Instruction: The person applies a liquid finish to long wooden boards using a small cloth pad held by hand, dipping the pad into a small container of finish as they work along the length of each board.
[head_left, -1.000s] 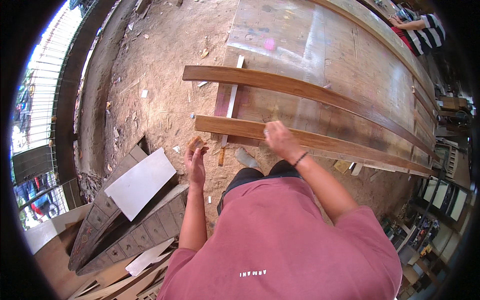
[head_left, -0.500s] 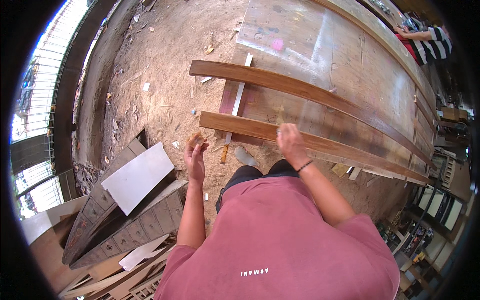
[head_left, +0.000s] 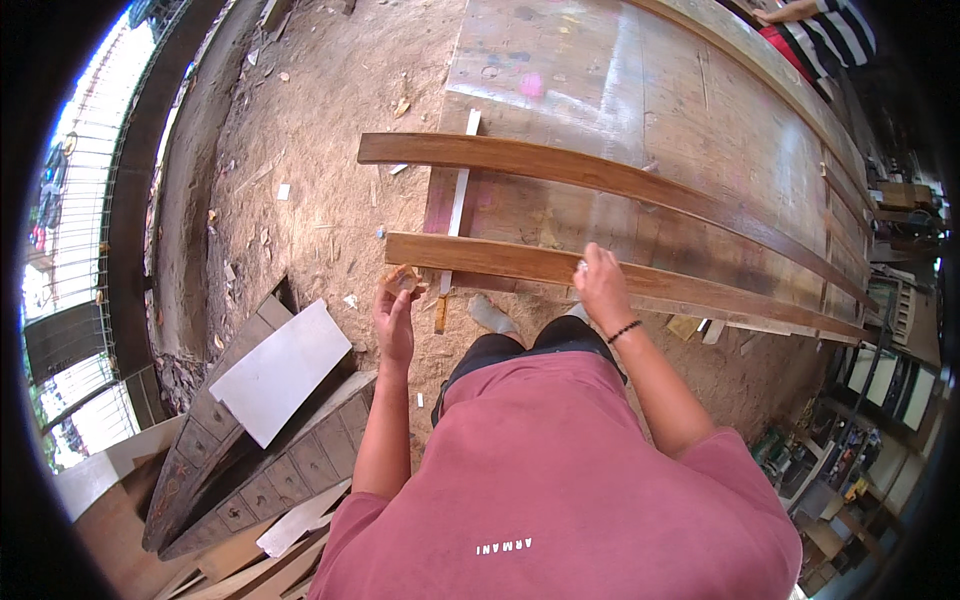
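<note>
Two long brown varnished boards lie side by side across a wide paint-stained worktop [head_left: 560, 85]. My left hand [head_left: 395, 318] is closed on a small amber-brown, partly see-through piece [head_left: 402, 280], beside the left end of the nearer board [head_left: 470, 254]; its exact kind is unclear. My right hand [head_left: 603, 288], with a dark bead bracelet at the wrist, is closed over the nearer board. Something small and pale [head_left: 582, 266] shows at its fingertips, mostly hidden by the fingers. The farther board [head_left: 520, 160] lies untouched. A white strip [head_left: 459, 200] runs crosswise beneath both boards.
A pale flat panel [head_left: 280, 373] rests on dark carved wooden pieces [head_left: 285, 485] at my left. Sawdust and scraps cover the ground [head_left: 330, 150]. At the far right, a person in a striped top [head_left: 840, 35] stands beyond the worktop. Shelves of clutter [head_left: 830, 460] stand at right.
My right hand has moved right along the nearer board. My left hand still holds the amber piece near the board's left end. The whole view has shifted slightly.
</note>
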